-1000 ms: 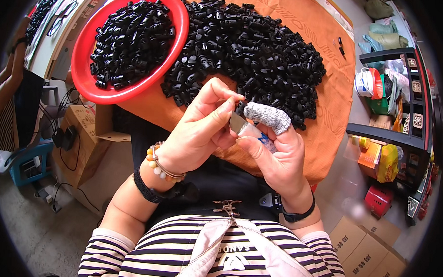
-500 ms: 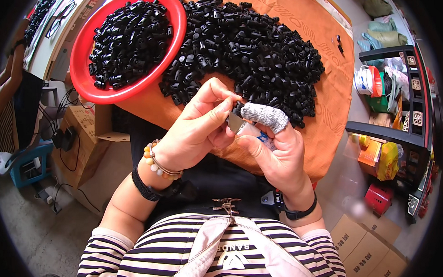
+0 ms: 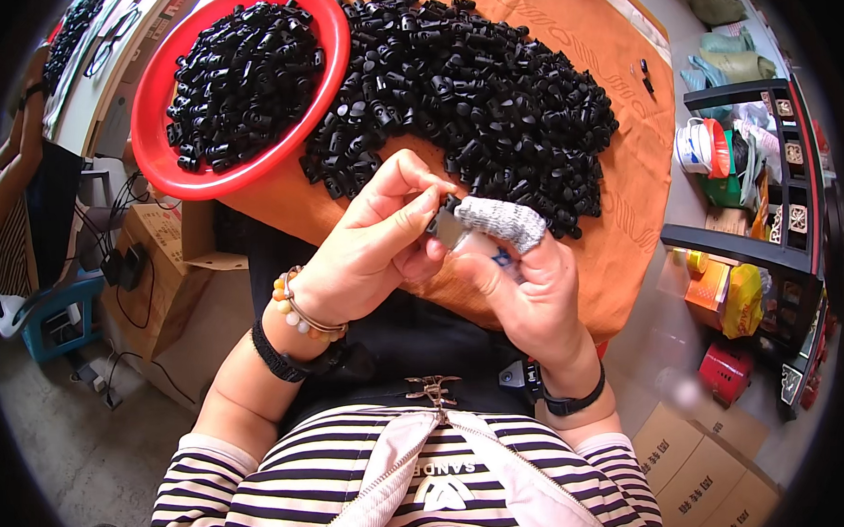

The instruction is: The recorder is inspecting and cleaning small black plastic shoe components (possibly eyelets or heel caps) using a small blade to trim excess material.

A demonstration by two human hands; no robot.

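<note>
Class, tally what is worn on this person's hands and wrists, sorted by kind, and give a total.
Bead bracelet, left wrist: 1
Black wristbands, left and right: 2
Grey knitted finger cover, right hand: 1
Total: 4

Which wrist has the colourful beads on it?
The left hand's wrist. It wears a bead bracelet of orange and pale beads next to a black band. The right hand's wrist has only a black strap.

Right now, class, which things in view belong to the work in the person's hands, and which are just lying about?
In use: left hand; right hand with grey knitted finger cot; small black plastic part; heap of black plastic parts; red round plastic bowl.

Lying about: black metal shelf; brown cardboard boxes.
</note>
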